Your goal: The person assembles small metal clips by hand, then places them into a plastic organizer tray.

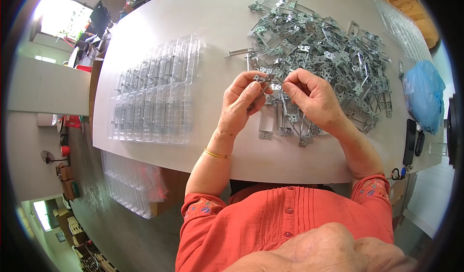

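My left hand [238, 102] is closed around one or more small grey metal brackets [263, 78], their punched end plates sticking out past the thumb and fingers. Close beside it, my right hand [316, 100] pinches at the end of a thin metal piece between thumb and forefinger. Its fingertips hide how much it holds. Both hands are raised over the near left side of a large heap of similar metal brackets [333, 54]. To the left lies a clear plastic tray [197, 62], with metal brackets lined up in its narrow slots.
The white table [222, 16] has a rounded left edge. Below it stand more clear trays [121, 180]. A blue plastic bag [425, 95], a black elongated object [410, 141] and clear ribbed plastic [403, 30] lie along the right side.
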The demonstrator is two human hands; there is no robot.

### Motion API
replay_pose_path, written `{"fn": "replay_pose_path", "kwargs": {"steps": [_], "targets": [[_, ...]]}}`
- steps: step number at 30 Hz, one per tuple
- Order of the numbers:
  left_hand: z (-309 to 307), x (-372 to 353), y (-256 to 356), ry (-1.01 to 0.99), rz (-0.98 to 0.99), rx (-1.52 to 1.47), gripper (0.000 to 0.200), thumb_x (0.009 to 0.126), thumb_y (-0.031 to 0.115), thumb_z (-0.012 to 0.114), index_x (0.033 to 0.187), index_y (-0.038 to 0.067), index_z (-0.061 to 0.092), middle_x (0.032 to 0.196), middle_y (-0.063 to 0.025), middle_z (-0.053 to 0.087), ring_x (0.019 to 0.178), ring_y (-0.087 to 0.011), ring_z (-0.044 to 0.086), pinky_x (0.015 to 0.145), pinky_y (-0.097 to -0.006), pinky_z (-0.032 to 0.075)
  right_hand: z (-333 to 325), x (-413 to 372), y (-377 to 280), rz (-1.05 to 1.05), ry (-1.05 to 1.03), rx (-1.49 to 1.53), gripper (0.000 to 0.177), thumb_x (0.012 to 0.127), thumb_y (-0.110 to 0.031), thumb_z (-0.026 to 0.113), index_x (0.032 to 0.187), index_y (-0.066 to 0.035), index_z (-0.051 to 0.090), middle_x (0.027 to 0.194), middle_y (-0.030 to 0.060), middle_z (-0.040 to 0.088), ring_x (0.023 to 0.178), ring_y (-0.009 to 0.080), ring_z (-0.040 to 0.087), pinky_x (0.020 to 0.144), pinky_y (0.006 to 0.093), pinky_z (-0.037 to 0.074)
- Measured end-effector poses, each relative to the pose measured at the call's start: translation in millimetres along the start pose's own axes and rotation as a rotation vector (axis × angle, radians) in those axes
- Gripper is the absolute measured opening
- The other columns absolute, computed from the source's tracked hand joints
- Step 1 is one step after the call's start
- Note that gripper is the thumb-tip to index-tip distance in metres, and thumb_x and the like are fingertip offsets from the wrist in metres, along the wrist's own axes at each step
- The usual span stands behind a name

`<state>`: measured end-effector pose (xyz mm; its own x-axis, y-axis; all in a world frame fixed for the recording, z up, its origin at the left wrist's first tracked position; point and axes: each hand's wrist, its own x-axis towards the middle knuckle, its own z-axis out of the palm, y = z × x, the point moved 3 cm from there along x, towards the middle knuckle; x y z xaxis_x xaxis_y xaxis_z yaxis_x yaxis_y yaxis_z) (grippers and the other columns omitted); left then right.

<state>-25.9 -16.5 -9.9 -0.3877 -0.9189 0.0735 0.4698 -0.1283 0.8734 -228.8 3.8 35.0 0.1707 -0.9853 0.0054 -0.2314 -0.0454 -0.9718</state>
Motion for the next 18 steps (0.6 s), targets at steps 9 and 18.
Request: {"fn": "replay_pose_path", "kwargs": {"steps": [9,18], "targets": [[1.5,0.3,-1.6,-0.024,0.042,0.108,0.031,0.108,0.024,0.059,0.130,0.002,0.061,0.101,-0.0107,0.071,0.059,-0.0037,0.043,0.051,-0.0174,0.030,-1.1,-0.2,-1.6,0.035,-0.038,-0.010,0.012,0.103,-0.015,0.066,0.103,-0.003,0.066,0.079,-0.0020,0.063,0.068,0.0052,0.051,0.062,0.0258,0.045],[6.9,-4.9,2.0,-0.088,-0.071,0.182,0.033,0.103,0.024,0.070,0.129,0.005,0.062,0.103,-0.0014,0.069,0.081,-0.0023,0.054,0.067,-0.0189,0.042,-5.0,6.2,4.9,0.203,-0.182,0.282,0.022,0.106,-0.022,0.064,0.116,-0.003,0.062,0.084,0.0002,0.063,0.071,0.0068,0.057,0.063,0.0242,0.048]]}}
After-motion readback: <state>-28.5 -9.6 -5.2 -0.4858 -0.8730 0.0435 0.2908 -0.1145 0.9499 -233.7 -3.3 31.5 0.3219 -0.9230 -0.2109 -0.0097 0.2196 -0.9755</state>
